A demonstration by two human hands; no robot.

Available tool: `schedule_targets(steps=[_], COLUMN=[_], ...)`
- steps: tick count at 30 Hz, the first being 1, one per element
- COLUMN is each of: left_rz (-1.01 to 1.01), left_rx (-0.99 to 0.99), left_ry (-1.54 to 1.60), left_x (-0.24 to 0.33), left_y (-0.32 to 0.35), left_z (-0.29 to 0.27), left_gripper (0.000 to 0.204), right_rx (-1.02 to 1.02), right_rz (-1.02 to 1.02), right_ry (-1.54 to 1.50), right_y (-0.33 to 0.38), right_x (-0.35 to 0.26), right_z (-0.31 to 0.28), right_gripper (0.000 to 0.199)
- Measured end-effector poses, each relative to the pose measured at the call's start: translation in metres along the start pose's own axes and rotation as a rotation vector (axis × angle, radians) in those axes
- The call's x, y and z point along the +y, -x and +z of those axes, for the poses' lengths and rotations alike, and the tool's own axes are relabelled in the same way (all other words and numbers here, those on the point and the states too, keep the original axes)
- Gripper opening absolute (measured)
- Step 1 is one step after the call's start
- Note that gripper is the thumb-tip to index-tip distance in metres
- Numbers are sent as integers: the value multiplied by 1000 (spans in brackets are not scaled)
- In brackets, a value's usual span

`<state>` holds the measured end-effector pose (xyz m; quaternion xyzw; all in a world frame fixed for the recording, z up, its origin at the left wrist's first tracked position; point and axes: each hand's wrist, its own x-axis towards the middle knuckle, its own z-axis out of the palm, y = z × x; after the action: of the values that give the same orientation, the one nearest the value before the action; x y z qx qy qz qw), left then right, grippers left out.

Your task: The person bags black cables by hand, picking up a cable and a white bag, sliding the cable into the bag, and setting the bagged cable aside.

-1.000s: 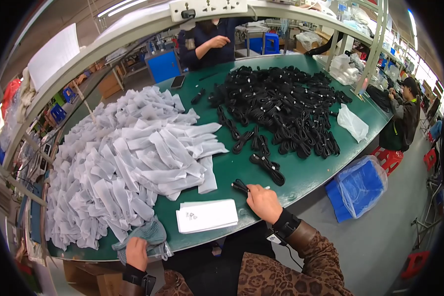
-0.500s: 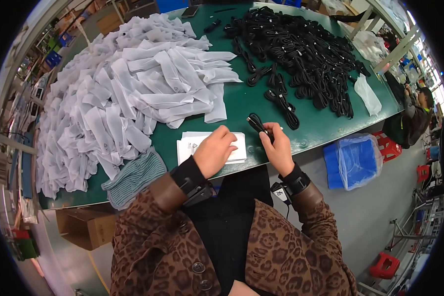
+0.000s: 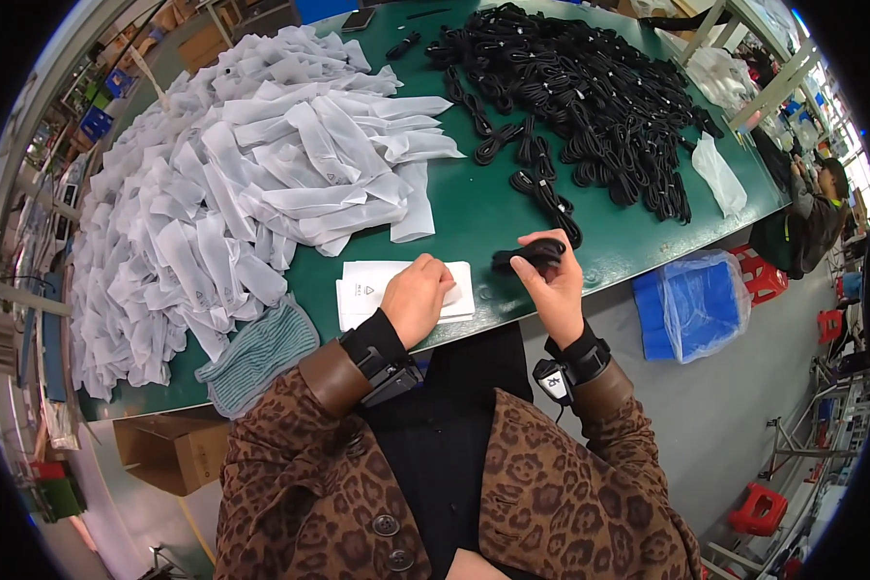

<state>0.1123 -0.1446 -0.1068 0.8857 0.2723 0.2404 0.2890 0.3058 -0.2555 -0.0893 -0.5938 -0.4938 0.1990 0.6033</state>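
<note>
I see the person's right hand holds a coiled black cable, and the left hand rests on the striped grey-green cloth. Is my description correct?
One part is wrong: the left hand is not on the striped grey-green cloth but at the stack of flat white pieces, as the head view shows. The right hand does hold a coiled black cable.

Black wristbands (image 3: 586, 361) accompany a leopard-print coat (image 3: 290, 474) with brown cuffs (image 3: 333, 377), open over a black top (image 3: 445, 474).

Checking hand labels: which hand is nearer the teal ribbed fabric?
Left. Left hand is right of the fabric; right hand is farther right, holding bundled black cable.
</note>
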Motion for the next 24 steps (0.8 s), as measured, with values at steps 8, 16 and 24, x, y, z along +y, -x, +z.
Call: schedule_targets(steps=[8, 16, 24], left_rz=[-157, -186, -82], left_rx=[-53, -1, 39], left_ry=[284, 389, 394], left_x=[7, 10, 12], left_y=[-2, 0, 2], left_z=[-16, -22, -28], left_gripper=[9, 10, 10], right_rx=[8, -36, -252], right_rz=[232, -13, 213], right_ry=[-312, -207, -105], right_y=[13, 24, 26], right_x=[5, -6, -13], right_z=[-1, 10, 3], right_gripper=[27, 24, 15])
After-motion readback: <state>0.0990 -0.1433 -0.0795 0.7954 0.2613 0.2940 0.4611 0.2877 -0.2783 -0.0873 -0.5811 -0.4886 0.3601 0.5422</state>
